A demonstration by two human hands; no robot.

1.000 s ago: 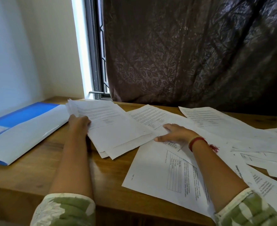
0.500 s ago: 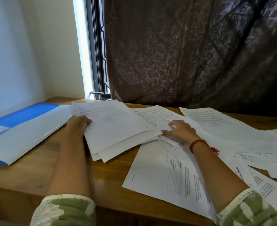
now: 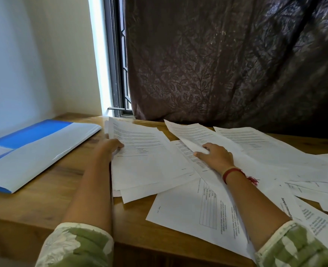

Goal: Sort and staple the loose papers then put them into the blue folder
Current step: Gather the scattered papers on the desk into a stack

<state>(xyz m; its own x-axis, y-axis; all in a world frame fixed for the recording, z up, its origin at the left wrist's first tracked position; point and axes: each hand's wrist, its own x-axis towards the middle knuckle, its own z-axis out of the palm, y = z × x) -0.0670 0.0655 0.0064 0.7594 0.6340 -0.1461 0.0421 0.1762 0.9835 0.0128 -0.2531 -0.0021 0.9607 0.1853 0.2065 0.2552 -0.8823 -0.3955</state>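
Wooden, warm brown, the tabletop (image 3: 62,189) carries everything in the head view. At its left side the blue folder (image 3: 43,132) lies flat, its pale glossy cover facing up, with its far corner just beside a stack of papers (image 3: 149,160). The left hand (image 3: 111,147) grips that stack at its left edge, with the thumb curled over the top page and the fingers hidden beneath. The pages in the stack are fanned unevenly, and their near corners stick out at different angles.

The right hand (image 3: 215,157) is further right, among the loose papers (image 3: 265,151) spread across the right half of the tabletop. It pinches the near edge of a single sheet (image 3: 194,133), which tilts up off the pages under it. A red thread bracelet (image 3: 230,172) circles that wrist. Nearer the person, a page with a printed table (image 3: 197,209) lies flat, partly under the right forearm. Both arms wear green floral sleeves (image 3: 78,247).

Behind the tabletop hangs a dark brown curtain (image 3: 217,64) with a leaf pattern, and a strip of window (image 3: 116,74) shows at its left.
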